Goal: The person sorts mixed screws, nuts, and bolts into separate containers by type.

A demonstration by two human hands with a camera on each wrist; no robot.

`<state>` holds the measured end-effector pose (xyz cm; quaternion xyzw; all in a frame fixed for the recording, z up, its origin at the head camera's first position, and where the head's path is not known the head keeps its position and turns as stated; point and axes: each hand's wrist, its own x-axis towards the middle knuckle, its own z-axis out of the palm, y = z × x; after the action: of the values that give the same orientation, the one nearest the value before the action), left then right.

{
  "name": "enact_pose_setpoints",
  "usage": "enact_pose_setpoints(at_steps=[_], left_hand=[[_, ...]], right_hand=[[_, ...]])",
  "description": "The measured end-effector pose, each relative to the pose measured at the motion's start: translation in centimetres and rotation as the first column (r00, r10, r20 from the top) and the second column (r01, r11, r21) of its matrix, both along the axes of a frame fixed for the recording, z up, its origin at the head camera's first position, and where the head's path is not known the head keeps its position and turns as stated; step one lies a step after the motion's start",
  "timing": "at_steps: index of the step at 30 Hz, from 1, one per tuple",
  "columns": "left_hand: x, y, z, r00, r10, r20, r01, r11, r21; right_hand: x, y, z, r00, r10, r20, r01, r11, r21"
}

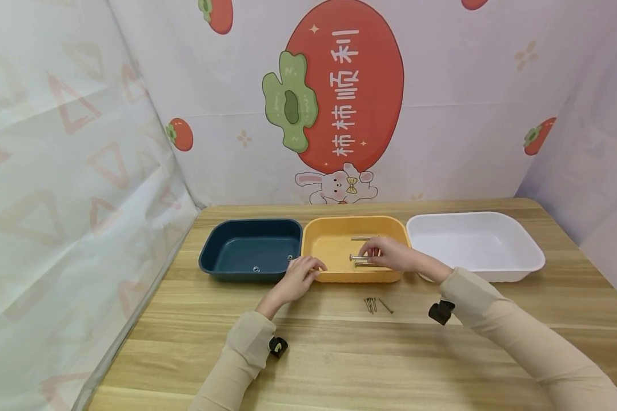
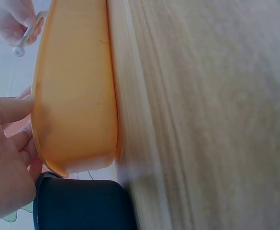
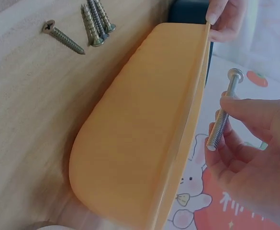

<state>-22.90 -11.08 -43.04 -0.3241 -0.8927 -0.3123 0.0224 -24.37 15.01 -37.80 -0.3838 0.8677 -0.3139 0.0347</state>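
Observation:
Over the yellow tray (image 1: 355, 277), my right hand (image 1: 391, 255) pinches a silver bolt (image 3: 221, 120) between thumb and fingers. The bolt has a rounded head and a threaded shank, tilted in the right wrist view. Inside the tray lie another long bolt (image 1: 362, 238) near the back and one (image 1: 364, 264) near the front, below the held one. My left hand (image 1: 298, 277) grips the tray's front left rim, thumb outside and fingers inside. In the left wrist view the left hand (image 2: 8, 148) partly covers that rim.
A dark blue tray (image 1: 236, 275) at the left holds nuts (image 1: 256, 269). To the right stands a white tray (image 1: 514, 268). Several wood screws (image 1: 370, 305) lie in front of the yellow tray on the wooden table (image 1: 339, 359). A printed curtain (image 1: 442, 142) hangs behind.

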Motion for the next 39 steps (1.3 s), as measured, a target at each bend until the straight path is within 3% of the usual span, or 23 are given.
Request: enact_pose_setpoints(at_steps=[7,39], left_hand=[[0.1,0.0,0.1,1.0,-0.002,-0.003,0.002,1.0,-0.002],[0.1,0.0,0.1,1.0,-0.004,-0.01,0.004,1.0,-0.005]], right_hand=[[-0.6,0.0,0.0,0.999,-0.04,0.026,0.039,0.998,0.038],[-3.8,0.7,-1.1,0.995,-0.065,0.082,0.058,0.995,0.085]])
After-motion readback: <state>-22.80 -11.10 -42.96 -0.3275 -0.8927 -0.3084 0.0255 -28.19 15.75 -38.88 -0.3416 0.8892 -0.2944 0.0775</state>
